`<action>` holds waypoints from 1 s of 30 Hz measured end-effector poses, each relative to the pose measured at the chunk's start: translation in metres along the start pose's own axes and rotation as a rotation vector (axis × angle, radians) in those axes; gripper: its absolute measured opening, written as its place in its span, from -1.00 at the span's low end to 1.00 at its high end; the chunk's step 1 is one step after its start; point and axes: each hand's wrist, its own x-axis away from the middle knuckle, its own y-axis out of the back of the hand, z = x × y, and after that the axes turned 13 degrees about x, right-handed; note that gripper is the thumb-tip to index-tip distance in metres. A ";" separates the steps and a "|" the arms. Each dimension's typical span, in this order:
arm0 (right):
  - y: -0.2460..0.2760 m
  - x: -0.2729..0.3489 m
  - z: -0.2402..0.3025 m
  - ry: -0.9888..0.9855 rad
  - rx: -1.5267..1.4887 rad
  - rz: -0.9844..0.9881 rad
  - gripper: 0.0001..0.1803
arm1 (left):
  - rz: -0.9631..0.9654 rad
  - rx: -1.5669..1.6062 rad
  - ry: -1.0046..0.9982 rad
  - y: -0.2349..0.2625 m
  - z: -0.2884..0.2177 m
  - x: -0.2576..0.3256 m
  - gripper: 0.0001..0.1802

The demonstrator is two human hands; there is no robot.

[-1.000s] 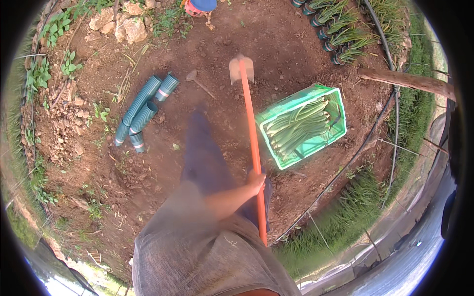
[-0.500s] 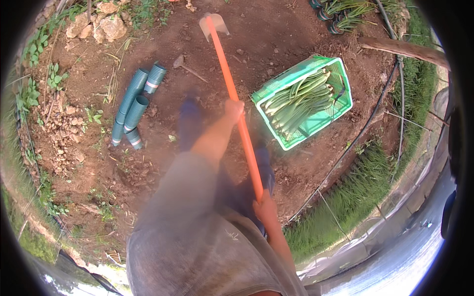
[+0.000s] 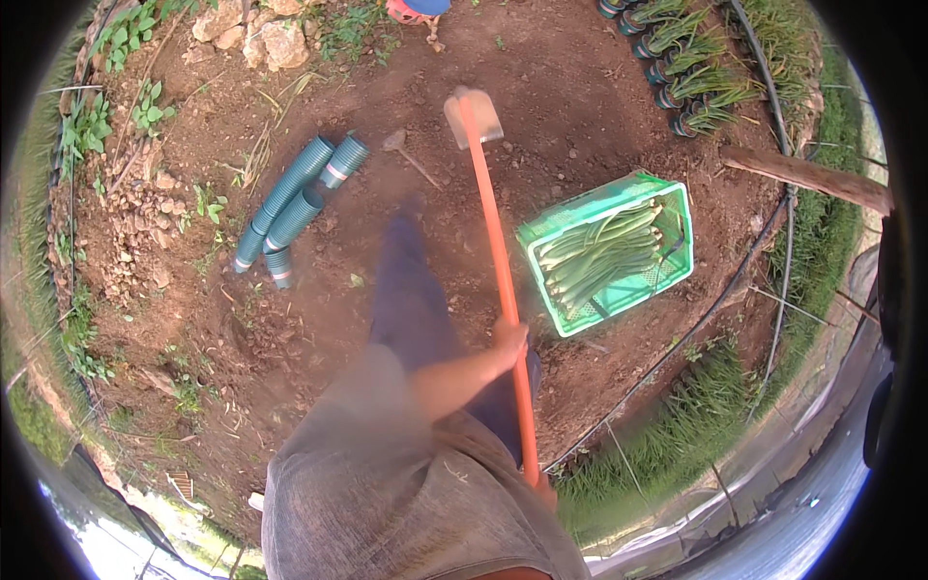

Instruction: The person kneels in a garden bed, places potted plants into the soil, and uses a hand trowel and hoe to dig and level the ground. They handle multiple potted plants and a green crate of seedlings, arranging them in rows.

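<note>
A long-handled hoe [image 3: 499, 246] with an orange shaft slants across the middle of the view. Its broad blade [image 3: 486, 122], smeared with earth, is at the far end, over the brown soil. Halfway down the shaft, my left hand [image 3: 510, 343] is wrapped around it. Close to my body my right hand [image 3: 545, 491] is at the near end, partly hidden by the shaft and my shirt. Right of the shaft lies a green plastic crate [image 3: 619, 314], tipped toward its side, with a bundle of long green stalks [image 3: 599, 253] in it.
Stacked green plastic pots [image 3: 290, 193] lie left on the soil, near a small hand tool [image 3: 416, 159]. Several potted plants [image 3: 681, 68] line the far right. A wooden post [image 3: 807, 180] and black hose [image 3: 677, 340] edge the right side; rocks [image 3: 275, 41] lie far left.
The hoe has been drawn back toward my body. My left hand is nearer and closer to my right hand along the shaft. The view has shifted, showing more at the far side.
</note>
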 end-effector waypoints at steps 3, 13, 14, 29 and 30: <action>0.027 -0.077 0.093 0.368 -0.029 -0.363 -0.52 | -0.053 -0.087 -0.206 -0.005 -0.105 -0.092 -0.81; 0.063 -0.191 0.315 0.378 -0.152 -0.046 -0.58 | -0.242 -0.359 -0.361 0.051 -0.299 -0.287 -0.76; 0.067 -0.187 0.307 0.359 -0.147 -0.037 -0.59 | -0.257 -0.392 -0.383 0.053 -0.289 -0.284 -0.77; 0.038 0.003 0.017 -0.050 0.139 0.168 -0.52 | -0.178 -0.048 0.051 0.037 -0.019 0.030 -0.83; 0.032 0.011 0.000 -0.048 0.165 0.185 -0.53 | -0.144 -0.044 0.091 0.040 -0.002 0.050 -0.82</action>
